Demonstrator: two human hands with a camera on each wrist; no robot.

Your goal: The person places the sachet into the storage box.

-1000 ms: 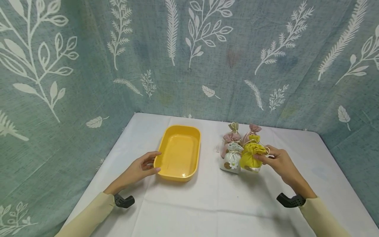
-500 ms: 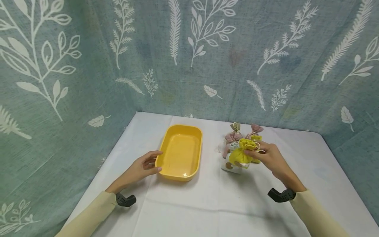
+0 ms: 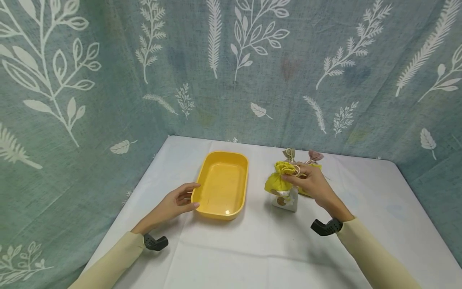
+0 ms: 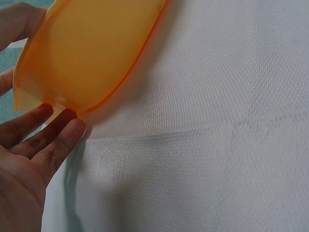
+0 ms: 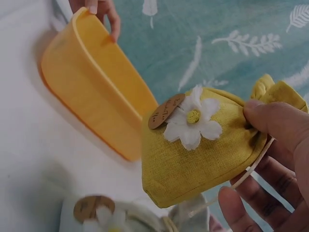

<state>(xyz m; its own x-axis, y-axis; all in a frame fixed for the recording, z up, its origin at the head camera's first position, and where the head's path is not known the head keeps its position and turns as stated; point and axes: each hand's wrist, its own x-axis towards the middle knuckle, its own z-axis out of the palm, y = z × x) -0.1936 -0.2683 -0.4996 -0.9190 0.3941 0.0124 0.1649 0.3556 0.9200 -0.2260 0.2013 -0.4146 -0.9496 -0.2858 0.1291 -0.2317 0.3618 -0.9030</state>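
Item one, a yellow drawstring pouch (image 3: 277,184), I list at the fingertips of the right hand (image 3: 314,184), which pinches its gathered neck between thumb and fingers; it hangs tilted, clear of the worktop (image 3: 231,257), with a white fabric flower (image 5: 193,118), a round brown tag (image 5: 165,112) and a pale cord (image 5: 260,157). Item two, a yellow tray (image 3: 221,184), I enter beside the left hand (image 3: 173,204): fingers loosely spread about the tray's near-left corner, tips touching the rim. Item three, a pale pouch (image 3: 286,202), stands below the right hand's load and is partly hidden by it; I note a flower and tag there too. Items four to six, beyond and beneath the right hand: a tan-topped pouch (image 3: 289,154), a pink-topped pouch (image 3: 315,155) and a second yellow pouch (image 3: 304,192), each mostly covered from my camera. Fittings: one black wrist unit (image 3: 326,227) at each wrist, next to cream sleeves (image 3: 375,253). Surroundings: white cloth under both hands, and past them a blue-green curtain (image 3: 162,120) printed with white leaves.
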